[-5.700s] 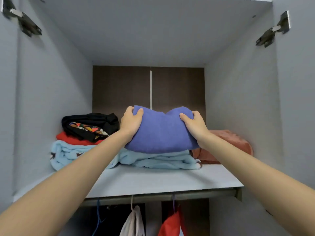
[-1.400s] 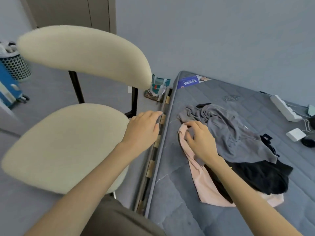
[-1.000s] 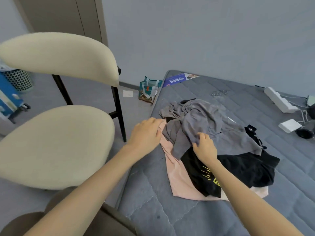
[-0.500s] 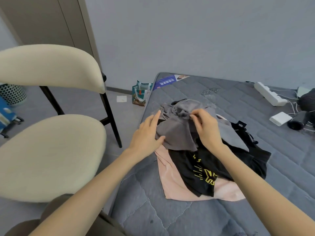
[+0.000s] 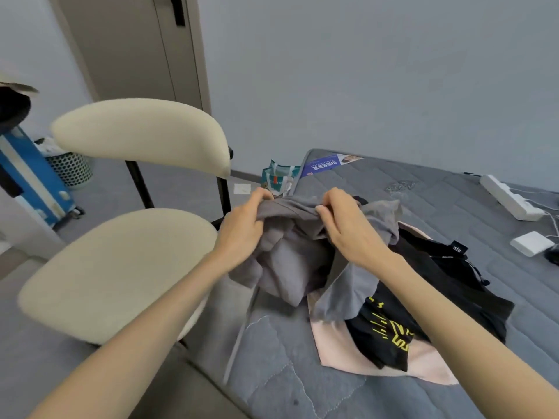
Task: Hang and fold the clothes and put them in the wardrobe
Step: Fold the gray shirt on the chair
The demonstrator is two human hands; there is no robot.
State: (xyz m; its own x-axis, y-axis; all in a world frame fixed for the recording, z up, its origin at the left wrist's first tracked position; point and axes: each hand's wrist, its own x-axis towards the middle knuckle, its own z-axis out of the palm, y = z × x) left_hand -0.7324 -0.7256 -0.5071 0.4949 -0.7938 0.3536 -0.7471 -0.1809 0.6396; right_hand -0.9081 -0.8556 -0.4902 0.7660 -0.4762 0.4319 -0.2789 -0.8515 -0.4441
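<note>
A grey garment (image 5: 290, 258) hangs crumpled above the grey mattress (image 5: 453, 213). My left hand (image 5: 245, 228) pinches its top edge on the left and my right hand (image 5: 348, 228) pinches the same edge on the right, a short stretch of cloth between them. Its lower part still drapes onto the pile. Under it lie a black garment with yellow print (image 5: 423, 300) and a pale pink garment (image 5: 341, 346), both flat on the mattress.
A cream chair (image 5: 115, 264) stands close on the left, touching the mattress edge. A small bag (image 5: 278, 179) sits on the floor beyond it. A white power strip (image 5: 508, 198) and white adapter (image 5: 532, 243) lie at the mattress's right. A closed door (image 5: 136, 46) is behind the chair.
Earlier I held a blue folded garment on the wardrobe shelf. Since then I turned to the mattress, and both hands took the grey garment's top edge and lifted it off the pile.
</note>
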